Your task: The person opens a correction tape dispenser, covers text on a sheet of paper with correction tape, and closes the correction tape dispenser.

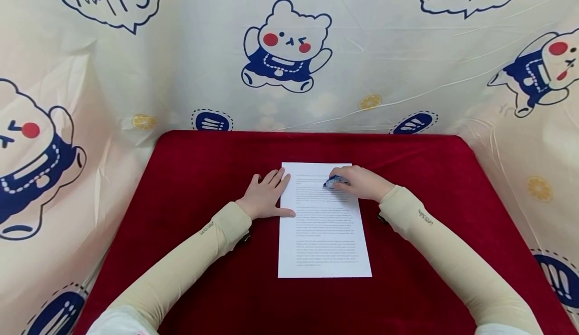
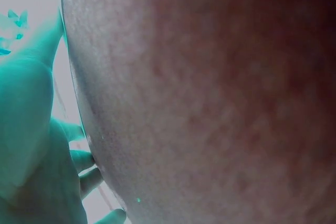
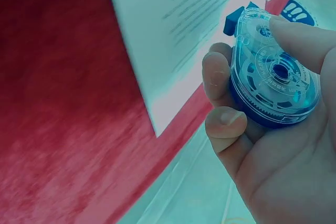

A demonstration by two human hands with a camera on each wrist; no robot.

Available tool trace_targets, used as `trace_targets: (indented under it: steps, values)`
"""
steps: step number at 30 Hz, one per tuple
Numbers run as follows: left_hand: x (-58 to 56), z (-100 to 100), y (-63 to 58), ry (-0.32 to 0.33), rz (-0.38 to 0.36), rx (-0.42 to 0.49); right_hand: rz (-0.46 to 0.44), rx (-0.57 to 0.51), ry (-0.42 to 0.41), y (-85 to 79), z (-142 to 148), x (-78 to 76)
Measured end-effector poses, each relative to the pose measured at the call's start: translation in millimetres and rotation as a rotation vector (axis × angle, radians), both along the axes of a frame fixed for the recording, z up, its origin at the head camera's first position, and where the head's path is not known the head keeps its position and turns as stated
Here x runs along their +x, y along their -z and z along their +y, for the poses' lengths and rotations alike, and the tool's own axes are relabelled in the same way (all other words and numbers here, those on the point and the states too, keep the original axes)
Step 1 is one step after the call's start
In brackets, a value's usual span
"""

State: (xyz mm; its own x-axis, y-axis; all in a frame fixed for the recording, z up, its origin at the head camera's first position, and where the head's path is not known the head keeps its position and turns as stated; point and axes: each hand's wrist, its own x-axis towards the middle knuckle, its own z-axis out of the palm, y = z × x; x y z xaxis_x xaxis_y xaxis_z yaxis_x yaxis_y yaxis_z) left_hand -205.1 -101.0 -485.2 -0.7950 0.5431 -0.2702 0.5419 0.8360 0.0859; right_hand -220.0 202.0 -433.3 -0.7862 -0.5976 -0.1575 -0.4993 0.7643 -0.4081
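Note:
A printed sheet of paper (image 1: 325, 244) lies on the red cloth. My left hand (image 1: 266, 196) rests flat on its left edge, fingers spread and thumb stretched over the text. In the left wrist view, part of the left hand (image 2: 31, 129) shows at the left side. Over the upper right of the page, my right hand (image 1: 362, 181) holds a blue correction tape dispenser (image 1: 334, 181). The right wrist view shows this correction tape (image 3: 275, 72) with a clear case and a blue tip, gripped between thumb and curled fingers of the right hand (image 3: 294, 171).
The table under the red cloth (image 1: 217, 164) has its far edge against a pale curtain (image 1: 203, 63) printed with cartoon bears. More of the same curtain hangs at both sides. Beige sleeves (image 1: 181, 259) cover both forearms.

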Motion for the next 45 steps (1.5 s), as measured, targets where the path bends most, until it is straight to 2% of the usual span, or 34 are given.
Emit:
trace_targets:
  steps: [6,14,18,31,34,41,45]
  values:
    - [0.1,-0.9,-0.5,-0.005,-0.004,-0.015,0.014,0.001,-0.045,4.4,-24.8,-5.7]
    - [3.0,-0.3,-7.2,-0.002,-0.025,0.003,0.096,0.043,-0.125,9.0,-56.1,-11.1]
    - [2.2,0.9,-6.3,0.003,-0.017,-0.013,0.101,0.048,-0.140,10.2,-65.8,-13.1]
    - [-3.1,1.3,-1.9,0.007,0.003,-0.037,0.038,0.041,-0.152,8.8,-77.0,-17.4]
    - [-4.3,2.4,-1.1,0.008,0.007,-0.030,0.063,0.069,-0.154,6.3,-80.0,-16.0]
    - [-0.9,7.6,-9.6,-0.001,-0.016,-0.038,0.120,0.186,-0.154,1.1,-88.1,-14.0]
    - [-2.8,8.2,-6.4,-0.006,-0.027,-0.065,0.128,0.211,-0.156,1.9,-90.5,-13.6]
